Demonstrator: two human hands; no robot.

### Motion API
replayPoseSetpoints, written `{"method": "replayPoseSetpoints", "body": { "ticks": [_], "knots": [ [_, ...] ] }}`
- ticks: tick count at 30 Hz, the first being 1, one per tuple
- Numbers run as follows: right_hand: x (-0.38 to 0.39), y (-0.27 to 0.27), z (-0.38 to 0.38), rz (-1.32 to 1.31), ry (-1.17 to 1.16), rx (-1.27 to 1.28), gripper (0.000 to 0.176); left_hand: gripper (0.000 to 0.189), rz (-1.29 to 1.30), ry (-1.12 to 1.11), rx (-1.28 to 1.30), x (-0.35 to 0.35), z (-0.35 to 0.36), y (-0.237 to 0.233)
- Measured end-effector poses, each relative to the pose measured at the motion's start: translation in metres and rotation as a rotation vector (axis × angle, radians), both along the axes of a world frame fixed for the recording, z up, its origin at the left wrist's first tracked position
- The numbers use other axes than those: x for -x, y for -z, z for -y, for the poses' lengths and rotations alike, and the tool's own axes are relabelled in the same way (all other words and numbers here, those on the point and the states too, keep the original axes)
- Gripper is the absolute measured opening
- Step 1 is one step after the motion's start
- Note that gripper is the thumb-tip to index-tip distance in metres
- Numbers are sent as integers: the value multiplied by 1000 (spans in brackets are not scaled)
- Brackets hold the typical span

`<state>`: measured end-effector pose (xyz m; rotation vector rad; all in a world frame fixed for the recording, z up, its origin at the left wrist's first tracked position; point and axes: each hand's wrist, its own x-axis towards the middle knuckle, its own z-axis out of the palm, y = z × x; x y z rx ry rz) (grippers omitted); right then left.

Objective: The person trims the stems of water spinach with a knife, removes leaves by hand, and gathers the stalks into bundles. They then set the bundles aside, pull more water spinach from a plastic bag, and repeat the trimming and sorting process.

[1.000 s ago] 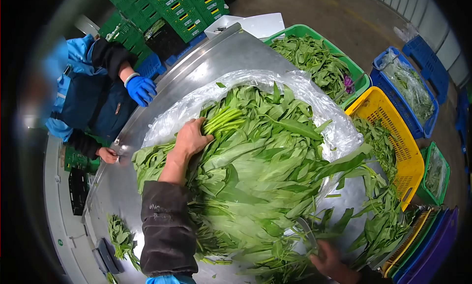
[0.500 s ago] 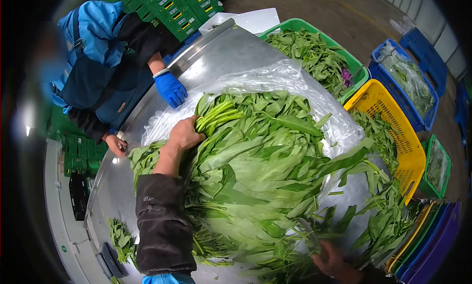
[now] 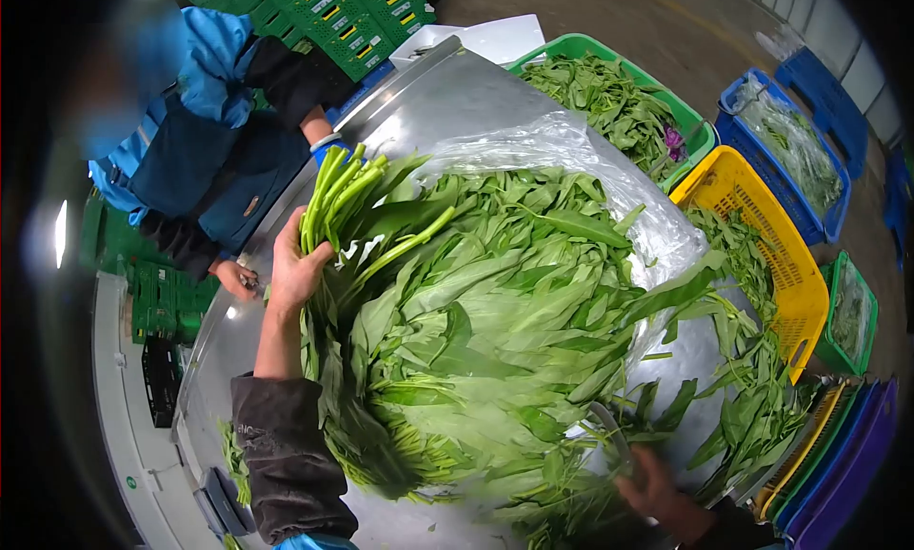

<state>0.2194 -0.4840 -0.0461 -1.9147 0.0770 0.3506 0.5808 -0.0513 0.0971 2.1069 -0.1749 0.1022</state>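
Observation:
My left hand (image 3: 295, 264) is closed round a bunch of long-stemmed leafy greens (image 3: 345, 193). Its thick pale stems point up and away from me, and its leaves hang down over the left side of the pile. A broad heap of the same greens (image 3: 486, 312) covers the middle of the metal table (image 3: 476, 79). Near the lower right of the heap, my right hand (image 3: 652, 488) grips a knife (image 3: 611, 431) with a curved blade. Its handle is mostly hidden in the fingers and shadow.
Clear plastic film (image 3: 533, 140) lies under the heap. Across the left edge stands a co-worker in a blue jacket (image 3: 214, 64). Along the right are a green crate of greens (image 3: 700, 150), a yellow crate (image 3: 795, 264) and a blue crate (image 3: 833, 226). Stacked green crates (image 3: 333, 17) stand behind.
My left hand has lifted the bunch off the heap and carried it left, its stems now more upright. The knife hand has shifted only slightly. The co-worker's gloved hand has drawn back, now mostly behind the stems.

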Motion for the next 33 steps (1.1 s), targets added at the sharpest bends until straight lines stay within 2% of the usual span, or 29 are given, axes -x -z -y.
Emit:
{"method": "replayPoseSetpoints", "body": {
  "ticks": [2,3,5,6,8,9,11,12,13,14,15,17,18,20,22,23,24,26,28,30,32,33],
  "knots": [
    [-14,-9,-3,230,-26,12,61,42,18,-15,15,3,-3,-4],
    [-21,-25,-6,240,-29,16,61,41,66,-16,35,5,-2,-5],
    [-30,-65,-13,-305,638,-741,62,40,91,-29,66,10,-9,-9],
    [-34,-68,-10,-303,637,-738,62,39,106,-37,92,13,-14,-11],
    [-43,-73,0,-122,471,-900,57,38,118,-33,108,19,-17,-14],
    [-57,-68,-8,-111,482,-1185,47,37,153,-33,140,22,-16,-15],
    [-116,-83,-40,-297,583,-1437,39,34,182,-27,161,26,-18,-17],
    [-154,-83,-59,-252,404,-1402,35,34,190,-23,164,27,-19,-17],
    [-188,-83,-83,-314,472,-1241,35,34,197,-18,159,28,-19,-17],
    [-217,-90,-117,-201,426,-1358,39,34,207,-10,154,27,-19,-19],
    [-249,-96,-145,-71,268,-1426,52,33,187,-9,166,28,-18,-20],
    [-301,-77,-200,-130,285,-1485,63,35,181,0,140,29,-17,-23],
    [-314,-85,-218,-220,291,-1482,66,36,170,8,140,28,-19,-22],
    [-321,-103,-240,-305,272,-1570,59,40,142,2,134,29,-20,-19],
    [-315,-131,-245,-127,119,-1597,58,43,134,54,63,34,-13,-24],
    [-313,-147,-250,-88,164,-1535,40,45,70,54,-38,37,-11,-29],
    [-315,-141,-254,-125,71,-1457,16,51,55,108,-87,41,-5,-34],
    [-303,-168,-258,-124,107,-1470,19,55,86,84,-93,51,9,-38],
    [-299,-172,-259,-91,34,-1412,16,56,180,11,-40,49,10,-26],
    [-297,-178,-253,-61,-18,-1504,34,52,186,-64,-7,47,3,-20],
    [-301,-159,-238,69,-30,-1421,56,50,237,-96,-28,48,-5,-19],
    [-297,-160,-220,80,36,-1332,59,48,281,-121,18,50,-3,-20]
  ]
}}
